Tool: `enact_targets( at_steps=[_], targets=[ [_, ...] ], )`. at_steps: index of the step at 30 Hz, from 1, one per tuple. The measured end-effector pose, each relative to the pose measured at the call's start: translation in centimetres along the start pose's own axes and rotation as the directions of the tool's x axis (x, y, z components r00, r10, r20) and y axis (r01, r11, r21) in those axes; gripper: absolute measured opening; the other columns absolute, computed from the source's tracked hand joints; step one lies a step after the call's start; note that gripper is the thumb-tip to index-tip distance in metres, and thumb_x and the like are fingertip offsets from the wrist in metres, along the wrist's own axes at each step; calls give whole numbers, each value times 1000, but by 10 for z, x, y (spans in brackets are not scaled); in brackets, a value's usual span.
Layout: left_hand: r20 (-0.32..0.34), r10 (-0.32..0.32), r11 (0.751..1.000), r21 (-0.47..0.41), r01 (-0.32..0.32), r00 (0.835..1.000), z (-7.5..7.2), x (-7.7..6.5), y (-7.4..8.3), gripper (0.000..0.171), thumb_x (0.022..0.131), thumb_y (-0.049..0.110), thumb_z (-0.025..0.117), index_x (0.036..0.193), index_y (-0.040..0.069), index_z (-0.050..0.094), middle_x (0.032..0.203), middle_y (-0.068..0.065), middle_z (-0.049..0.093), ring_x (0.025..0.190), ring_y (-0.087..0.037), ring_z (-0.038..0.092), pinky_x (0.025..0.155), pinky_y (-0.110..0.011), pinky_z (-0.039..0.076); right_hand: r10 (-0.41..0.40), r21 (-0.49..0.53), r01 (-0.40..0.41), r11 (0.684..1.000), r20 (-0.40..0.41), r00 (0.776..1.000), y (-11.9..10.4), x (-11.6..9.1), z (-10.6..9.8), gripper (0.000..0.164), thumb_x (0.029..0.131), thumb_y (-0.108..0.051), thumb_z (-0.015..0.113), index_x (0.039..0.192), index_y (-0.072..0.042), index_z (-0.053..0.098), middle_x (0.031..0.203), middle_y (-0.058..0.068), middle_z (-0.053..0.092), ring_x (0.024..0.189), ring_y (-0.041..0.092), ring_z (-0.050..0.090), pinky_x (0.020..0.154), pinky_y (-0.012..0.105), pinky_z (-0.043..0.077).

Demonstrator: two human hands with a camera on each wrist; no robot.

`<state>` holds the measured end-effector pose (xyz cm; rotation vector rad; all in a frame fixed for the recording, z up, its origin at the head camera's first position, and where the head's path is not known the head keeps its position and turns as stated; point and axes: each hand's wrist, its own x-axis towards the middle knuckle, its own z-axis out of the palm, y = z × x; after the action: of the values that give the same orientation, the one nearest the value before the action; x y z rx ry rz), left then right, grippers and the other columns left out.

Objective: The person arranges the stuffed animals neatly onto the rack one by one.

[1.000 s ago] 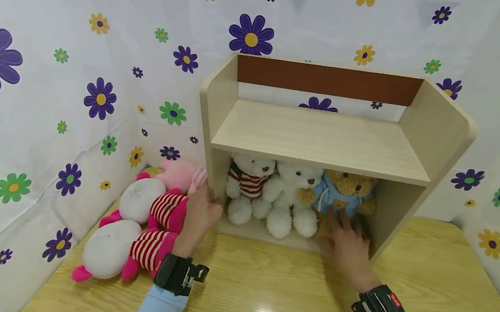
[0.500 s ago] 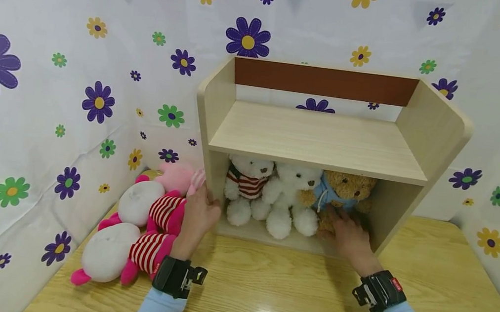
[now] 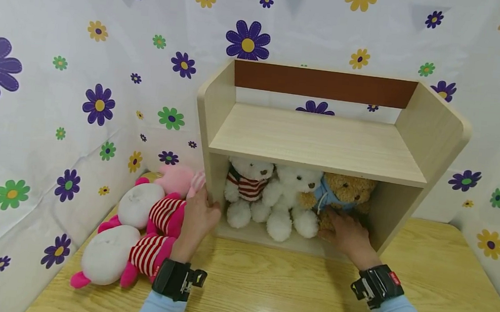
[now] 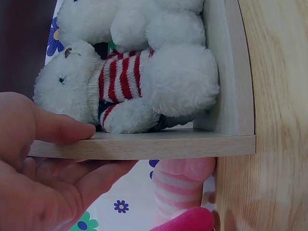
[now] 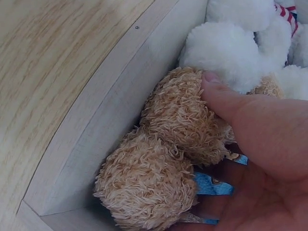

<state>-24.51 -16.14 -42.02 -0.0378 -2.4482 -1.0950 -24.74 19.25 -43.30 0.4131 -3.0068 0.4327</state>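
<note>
My left hand [image 3: 199, 215] grips the left side panel of a small wooden shelf [image 3: 318, 137], thumb on the inside, fingers under the outside. In the lower compartment three plush bears sit side by side. A white bear in a striped sweater [image 3: 250, 188] is at the left, a plain white bear [image 3: 292, 194] in the middle. At the right, beside the side panel, is a brown teddy bear [image 3: 351, 188] in a blue hoodie. My right hand [image 3: 350, 238] holds this bear low down, thumb on one furry leg [image 5: 180, 113], fingers reaching behind against the blue hoodie.
Left of the shelf lie two white-and-pink plush toys [image 3: 112, 255] with red striped bodies and a pink plush toy [image 3: 176, 179]. The shelf's upper board [image 3: 323, 135] bears nothing. All stands on a wooden table [image 3: 239, 284] before a flowered backdrop [image 3: 119, 65].
My right hand has moved from spread over the brown bear's belly to lower around its legs, covering more of the hoodie. The bear's head shows slightly more. The left hand keeps its place.
</note>
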Motion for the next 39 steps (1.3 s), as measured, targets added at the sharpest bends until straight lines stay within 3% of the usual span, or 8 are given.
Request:
enact_targets(
  at_steps=[8,14,17,21,23,31,36,39],
  targets=[
    [15,4,1000,16,-4,1000,-1,1,-1,34,85,5,58,118,-3,61,100,-31,72,91,-51,68,77,-62,53,18,-6,-18,1000,22,1000,-1,-1,1,70,94,-36,72,150,-3,47,142,30,57,117,58,57,81,64,54],
    [94,-11,1000,6,11,996,-3,2,-2,42,91,10,61,130,-2,58,110,-29,72,99,-45,70,83,-58,55,31,1,-31,1000,27,999,1,-9,-1,73,96,-41,70,155,-7,42,147,29,53,125,58,53,86,65,53],
    [134,-22,999,-23,25,991,-6,1,-5,45,94,13,62,137,2,56,120,-27,71,109,-41,70,90,-56,56,30,9,-30,1000,2,1000,3,-16,-3,72,95,-40,70,154,-8,44,146,28,54,120,54,59,76,57,56],
    [162,-30,999,-26,34,986,-12,-3,-9,46,95,17,65,139,4,57,123,-25,71,114,-38,70,93,-54,56,-9,3,9,1000,-89,996,6,-26,-2,66,93,-33,75,148,-5,51,137,27,61,88,40,69,55,42,51],
    [181,-29,999,-22,34,983,-15,-5,-10,47,96,19,65,141,5,57,123,-24,71,113,-37,71,93,-53,57,-24,14,26,1000,-122,992,7,-32,-3,63,92,-29,75,145,-3,54,134,27,63,79,36,69,54,42,51],
    [226,8,998,63,-23,974,-35,-13,-9,46,99,25,62,144,18,59,119,-16,75,109,-33,73,92,-51,56,-43,54,56,997,-218,975,11,-58,-15,46,94,-23,73,135,-3,64,128,25,67,78,34,72,57,48,54],
    [219,69,974,195,-113,973,-56,-24,-14,39,99,22,63,137,12,65,114,-17,76,109,-36,70,91,-54,54,-46,37,61,997,-324,945,16,-70,-22,27,93,-19,73,117,-6,74,102,17,75,60,19,64,48,37,46],
    [250,46,954,275,-117,967,-71,-31,-19,42,98,24,65,138,11,64,116,-15,76,102,-34,70,86,-51,56,-61,17,75,997,-422,905,22,-77,-26,17,90,-15,75,104,-7,77,90,12,76,58,19,63,46,32,42]
  ],
)
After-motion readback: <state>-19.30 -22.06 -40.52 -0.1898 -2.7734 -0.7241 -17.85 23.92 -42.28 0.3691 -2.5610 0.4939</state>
